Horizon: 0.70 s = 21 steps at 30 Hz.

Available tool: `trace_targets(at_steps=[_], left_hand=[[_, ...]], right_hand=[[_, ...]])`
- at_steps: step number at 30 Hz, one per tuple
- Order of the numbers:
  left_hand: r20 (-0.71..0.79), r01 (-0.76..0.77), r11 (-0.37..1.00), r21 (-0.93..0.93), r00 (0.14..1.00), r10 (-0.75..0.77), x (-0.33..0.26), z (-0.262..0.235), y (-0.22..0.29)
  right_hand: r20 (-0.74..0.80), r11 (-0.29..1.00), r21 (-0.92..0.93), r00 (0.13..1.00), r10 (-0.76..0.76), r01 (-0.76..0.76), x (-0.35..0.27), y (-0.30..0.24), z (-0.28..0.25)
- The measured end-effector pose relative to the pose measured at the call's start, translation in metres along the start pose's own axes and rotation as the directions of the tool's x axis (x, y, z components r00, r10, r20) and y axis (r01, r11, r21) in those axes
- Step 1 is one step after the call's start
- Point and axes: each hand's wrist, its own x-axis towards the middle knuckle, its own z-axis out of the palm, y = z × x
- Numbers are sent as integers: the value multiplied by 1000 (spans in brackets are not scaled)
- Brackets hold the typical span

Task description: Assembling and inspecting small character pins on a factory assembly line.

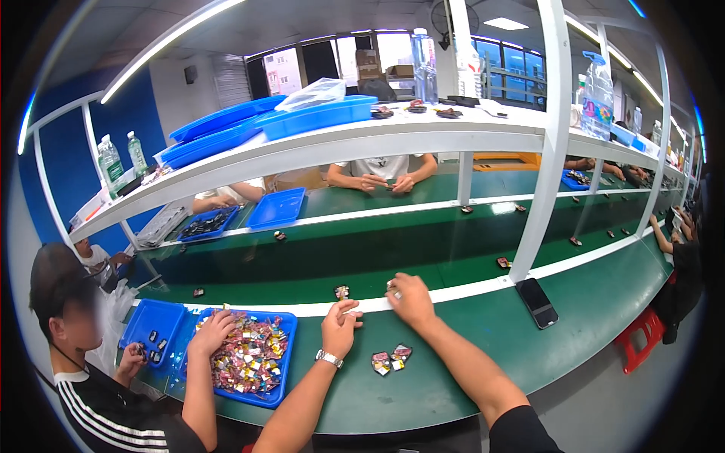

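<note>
My left hand (341,329), a metal watch (329,358) on its wrist, hovers at the white rail. Its fingers are half curled and apart, with nothing visible between them. Just beyond them, on the dark green belt, lies a small dark part (341,291) with white and yellow patches. To the right, my right hand (411,302) reaches over the rail, its fingertips closed on a similar small part (393,290), partly hidden. Between my forearms, a little group of pink, black and yellow parts (391,360) rests on the green bench (453,340).
A blue tray (291,355) heaped with small parts stands at left, a co-worker's hand (214,330) in it. Beside it is another blue tray (162,311). A phone (537,303) lies near a white post (540,189). Overhead runs a shelf (423,142). More workers sit opposite.
</note>
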Motion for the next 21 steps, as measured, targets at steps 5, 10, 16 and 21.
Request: trace_targets(at_steps=[5,10,16,21], left_hand=[[-291,86,976,201,956,-24,8,-14,-2],[-388,-3,951,310,913,129,12,-11,-14],[-422,-5,945,326,894,150,14,-14,-16],[-410,-25,931,364,894,184,15,-11,-20]], right_hand=[[200,903,-351,923,329,-246,18,47,26],[141,927,-345,968,208,-149,23,-29,51],[268,915,-303,898,349,-265,39,-66,109],[326,927,110,894,307,-359,35,-32,90]])
